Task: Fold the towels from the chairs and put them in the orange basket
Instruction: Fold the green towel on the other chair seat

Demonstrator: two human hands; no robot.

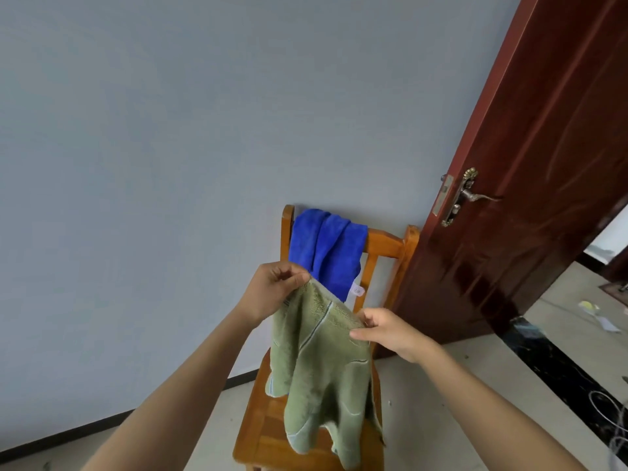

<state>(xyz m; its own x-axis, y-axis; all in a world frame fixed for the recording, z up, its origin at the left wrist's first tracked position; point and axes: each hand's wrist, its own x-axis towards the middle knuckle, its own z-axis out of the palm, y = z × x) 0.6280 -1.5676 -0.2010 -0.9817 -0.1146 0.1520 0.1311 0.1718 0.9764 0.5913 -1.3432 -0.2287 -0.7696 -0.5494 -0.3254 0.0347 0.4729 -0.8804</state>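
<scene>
- Left hand (276, 287): fingers curled, thumb and fingertips pinching the upper corner of the green towel (323, 372).
- Right hand (389, 332): lower than the left and to its right, thumb and fingers pinching the same towel's top edge (the other fingers held out straight along the cloth).
- Green towel: one, fluffy, with pale stripes and a pale hem. The top edge stretches on a slant between the two grips, and the rest hangs below them in loose folds.
- Chair (384, 243): one, orange-brown wood. Its seat lies directly below the grips, behind the hanging cloth (whether the towel's lowest fold touches the seat cannot be told).
- Blue towel (326, 248): one, draped over the chair's top rail, just beyond and above the left-hand grip. A small white label (356, 291) hangs at its lower corner, between the two hands.
- Wall (170, 164): plain grey-blue, behind the chair.
- Door (530, 205): dark red-brown, standing open, to the right of the right-hand grip and above it. It has a brass-coloured handle (470, 195).
- Floor (458, 385): pale tile, with a dark marbled strip to the right of the grips.
</scene>
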